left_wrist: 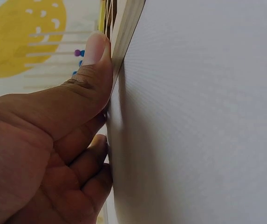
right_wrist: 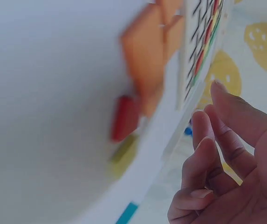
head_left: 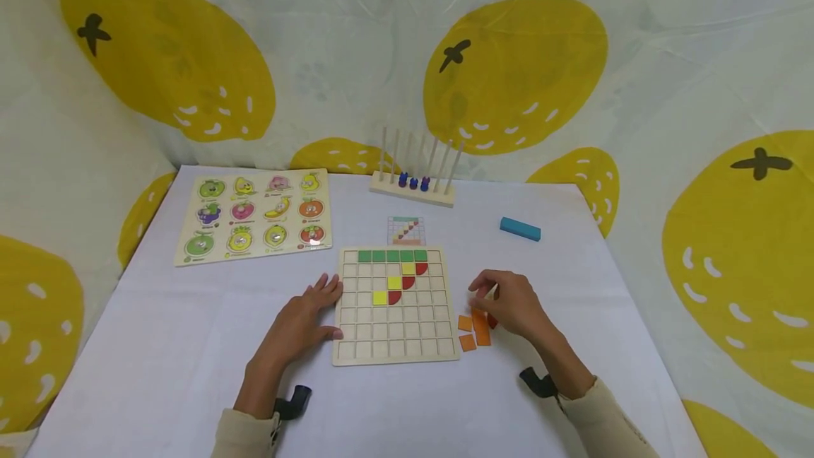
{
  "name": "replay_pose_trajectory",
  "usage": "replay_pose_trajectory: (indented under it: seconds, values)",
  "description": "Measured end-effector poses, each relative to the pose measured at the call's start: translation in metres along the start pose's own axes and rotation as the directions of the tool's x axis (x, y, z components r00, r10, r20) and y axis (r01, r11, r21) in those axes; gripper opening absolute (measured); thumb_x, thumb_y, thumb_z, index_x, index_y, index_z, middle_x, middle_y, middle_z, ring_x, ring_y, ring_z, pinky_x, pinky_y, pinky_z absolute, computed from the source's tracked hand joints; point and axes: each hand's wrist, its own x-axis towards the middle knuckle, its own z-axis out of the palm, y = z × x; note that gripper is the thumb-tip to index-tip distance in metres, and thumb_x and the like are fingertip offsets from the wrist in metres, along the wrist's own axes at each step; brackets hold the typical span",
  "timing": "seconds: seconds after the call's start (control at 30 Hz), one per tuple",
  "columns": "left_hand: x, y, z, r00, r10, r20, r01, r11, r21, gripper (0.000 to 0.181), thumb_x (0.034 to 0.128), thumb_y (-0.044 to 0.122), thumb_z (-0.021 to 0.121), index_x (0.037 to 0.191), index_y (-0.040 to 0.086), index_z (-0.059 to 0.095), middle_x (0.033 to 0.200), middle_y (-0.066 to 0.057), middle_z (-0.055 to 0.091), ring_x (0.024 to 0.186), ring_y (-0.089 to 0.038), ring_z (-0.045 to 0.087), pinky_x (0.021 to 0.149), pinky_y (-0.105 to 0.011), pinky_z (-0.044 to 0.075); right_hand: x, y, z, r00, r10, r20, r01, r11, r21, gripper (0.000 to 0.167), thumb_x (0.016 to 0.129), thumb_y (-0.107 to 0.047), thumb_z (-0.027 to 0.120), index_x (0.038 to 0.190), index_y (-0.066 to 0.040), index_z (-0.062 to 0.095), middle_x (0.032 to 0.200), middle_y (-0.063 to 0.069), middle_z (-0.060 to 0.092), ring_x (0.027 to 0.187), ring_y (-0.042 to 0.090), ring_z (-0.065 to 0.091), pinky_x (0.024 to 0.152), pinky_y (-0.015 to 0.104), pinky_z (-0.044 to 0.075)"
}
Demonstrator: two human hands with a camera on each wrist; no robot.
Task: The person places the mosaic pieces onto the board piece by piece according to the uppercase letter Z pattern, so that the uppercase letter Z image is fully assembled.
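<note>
A wooden grid board (head_left: pixel 397 352) lies on the white table, with a row of green squares (head_left: pixel 393 256) near its top. Yellow squares (head_left: pixel 379 298) and red quarter-round pieces (head_left: pixel 395 297) step diagonally below that row. My left hand (head_left: pixel 297 327) rests at the board's left edge; in the left wrist view its thumb (left_wrist: pixel 95 49) touches the rim. Right of the board, my right hand (head_left: pixel 514 304) hovers over loose orange pieces (head_left: pixel 481 329), its fingers loosely bent with nothing visible between them. The right wrist view shows a red piece (right_wrist: pixel 125 118) and a yellow piece (right_wrist: pixel 124 156), both blurred.
Behind the board lies a small pattern card (head_left: pixel 405 230). A fruit puzzle board (head_left: pixel 254 214) is at the back left, a pegged stand (head_left: pixel 412 189) with several beads at the back. A blue bar (head_left: pixel 520 228) lies at the right.
</note>
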Motion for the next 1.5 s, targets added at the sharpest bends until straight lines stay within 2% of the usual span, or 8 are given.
replay_pose_trajectory:
  seconds: [0.43,0.57,0.7,0.8,0.93,1.03,1.33,1.5]
  values:
    - [-0.002,0.001,-0.001,1.0,-0.001,-0.003,0.001,1.0,0.003,0.101,0.0702,0.023,0.097,0.158,0.011,0.049,0.169,-0.006,0.04,0.158,-0.04,0.036,0.123,-0.066,0.038,-0.027,0.035,-0.001,0.992,0.116,-0.041,-0.12,0.986,-0.117,0.018,0.087,-0.026,0.088,0.094,-0.015,0.076,0.08,0.0,0.066,0.083,0.02,0.057,0.063,0.029,0.043]
    - [-0.002,0.001,-0.001,1.0,0.0,-0.005,0.0,1.0,0.009,0.101,0.0701,0.023,0.097,0.158,0.011,0.049,0.169,-0.007,0.04,0.157,-0.042,0.037,0.122,-0.066,0.038,-0.027,0.038,0.001,0.994,0.104,-0.036,-0.108,0.986,-0.127,0.017,0.087,-0.025,0.089,0.093,-0.015,0.077,0.079,-0.001,0.065,0.087,0.021,0.058,0.067,0.03,0.044]
    - [-0.001,0.001,-0.001,1.0,-0.011,-0.002,0.011,1.0,0.006,0.102,0.0699,0.022,0.097,0.158,0.011,0.049,0.169,-0.006,0.04,0.158,-0.041,0.036,0.123,-0.066,0.038,-0.025,0.039,0.001,0.999,0.043,-0.028,-0.046,0.992,-0.116,0.007,0.09,-0.014,0.085,0.094,-0.017,0.08,0.086,-0.001,0.071,0.086,0.02,0.058,0.07,0.029,0.048]
    - [-0.001,0.002,-0.001,1.0,-0.014,0.001,0.014,1.0,0.003,0.102,0.07,0.021,0.097,0.158,0.011,0.048,0.169,-0.006,0.04,0.159,-0.039,0.035,0.123,-0.065,0.037,-0.024,0.04,0.001,0.999,0.011,-0.043,-0.016,0.992,-0.128,0.011,0.092,-0.007,0.079,0.095,-0.017,0.082,0.093,0.0,0.075,0.084,0.019,0.058,0.069,0.028,0.049]
    - [-0.001,0.003,-0.001,1.0,-0.009,0.001,0.009,1.0,0.002,0.101,0.07,0.021,0.097,0.158,0.011,0.048,0.168,-0.006,0.04,0.16,-0.036,0.034,0.124,-0.064,0.037,-0.025,0.039,0.002,0.998,0.025,-0.058,-0.033,0.991,-0.128,0.007,0.091,-0.013,0.083,0.097,-0.016,0.08,0.089,0.0,0.073,0.083,0.019,0.058,0.068,0.028,0.048]
    - [-0.001,0.003,-0.001,1.0,-0.007,-0.001,0.007,1.0,0.0,0.101,0.0699,0.021,0.097,0.158,0.01,0.049,0.168,-0.006,0.04,0.16,-0.036,0.034,0.124,-0.064,0.037,-0.027,0.038,0.003,0.998,0.041,-0.055,-0.047,0.991,-0.127,0.015,0.087,-0.019,0.089,0.097,-0.015,0.078,0.083,-0.002,0.069,0.083,0.018,0.059,0.067,0.028,0.047]
    - [-0.002,0.002,0.0,1.0,-0.011,0.001,0.011,1.0,-0.005,0.102,0.07,0.021,0.098,0.158,0.011,0.048,0.169,-0.006,0.04,0.16,-0.036,0.034,0.124,-0.064,0.037,-0.029,0.04,0.002,0.992,0.094,-0.087,-0.106,0.983,-0.151,0.021,0.084,-0.023,0.091,0.096,-0.013,0.077,0.084,0.0,0.069,0.087,0.022,0.059,0.068,0.03,0.046]
    - [-0.001,0.002,0.0,1.0,-0.013,0.001,0.013,1.0,-0.004,0.102,0.0701,0.021,0.097,0.158,0.011,0.048,0.169,-0.005,0.04,0.16,-0.036,0.034,0.124,-0.064,0.037,-0.026,0.041,0.005,0.992,0.113,-0.064,-0.12,0.986,-0.119,0.023,0.083,-0.02,0.092,0.095,-0.013,0.074,0.086,0.002,0.066,0.086,0.022,0.057,0.068,0.03,0.045]
